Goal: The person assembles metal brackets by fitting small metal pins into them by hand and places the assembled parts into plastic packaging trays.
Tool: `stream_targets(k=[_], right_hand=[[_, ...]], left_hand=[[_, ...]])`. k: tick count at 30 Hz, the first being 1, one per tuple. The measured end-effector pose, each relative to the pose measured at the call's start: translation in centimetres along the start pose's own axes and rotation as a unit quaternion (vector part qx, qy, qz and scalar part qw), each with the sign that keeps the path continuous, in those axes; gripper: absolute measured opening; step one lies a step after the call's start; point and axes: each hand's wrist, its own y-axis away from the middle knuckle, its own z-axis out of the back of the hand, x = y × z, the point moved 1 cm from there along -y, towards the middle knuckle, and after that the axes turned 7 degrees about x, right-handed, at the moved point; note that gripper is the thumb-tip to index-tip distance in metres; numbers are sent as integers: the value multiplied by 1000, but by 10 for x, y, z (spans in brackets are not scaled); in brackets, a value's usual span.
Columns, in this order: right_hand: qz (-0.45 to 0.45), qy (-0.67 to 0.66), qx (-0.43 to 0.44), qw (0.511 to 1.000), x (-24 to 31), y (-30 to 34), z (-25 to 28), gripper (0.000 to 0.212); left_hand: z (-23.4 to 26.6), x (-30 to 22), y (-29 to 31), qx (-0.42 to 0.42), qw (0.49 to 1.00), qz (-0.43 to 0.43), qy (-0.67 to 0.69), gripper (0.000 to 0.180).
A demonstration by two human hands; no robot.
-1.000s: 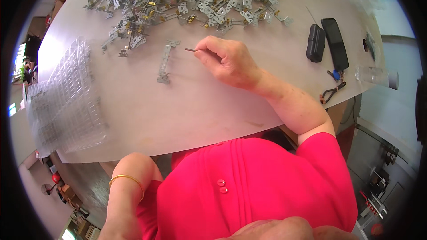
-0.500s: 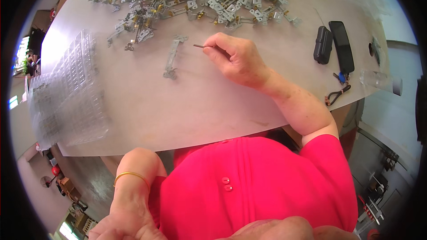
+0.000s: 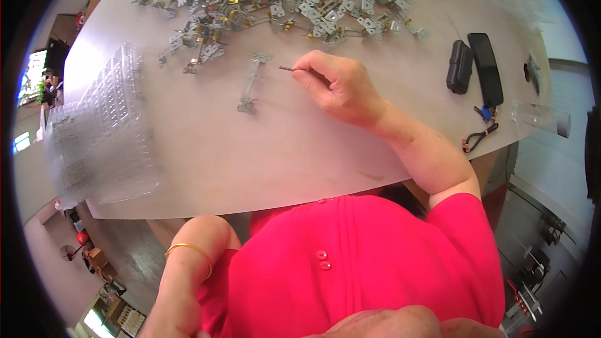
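My right hand [image 3: 338, 84] is closed over the table, gripping a thin dark metal rod [image 3: 287, 68] between thumb and fingers. The rod's end sticks out to the left. A single metal bracket [image 3: 250, 82] lies just left of that tip, apart from it. My left hand [image 3: 172, 319] is raised near the lower edge of the view, with a gold bangle on its forearm. Its fingers fall outside the picture. Beyond both hands spreads a heap of silvery metal brackets [image 3: 313, 6], some with brass-coloured parts.
Clear plastic trays [image 3: 106, 138] lie stacked on the table's left side. To the right are a black case [image 3: 459, 67], a dark phone [image 3: 485, 69], keys with a black cord loop [image 3: 481, 136] and a clear cylinder [image 3: 541, 117]. The table's near edge [image 3: 206, 211] curves before me.
My left hand has dropped lower, its fingers leaving the picture. The whole view has shifted slightly. My right hand keeps its grip on the rod beside the bracket.
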Motion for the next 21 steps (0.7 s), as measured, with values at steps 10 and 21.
stream_targets(k=[10, 21], right_hand=[[-6, 3, 13, 1000, 6, -5, 1, 5], [-49, -61, 28, 997, 7, 1, -3, 2]], left_hand=[[18, 147, 86, -148, 524, 529, -651, 28], [5, 131, 101, -177, 548, 598, -558, 13]])
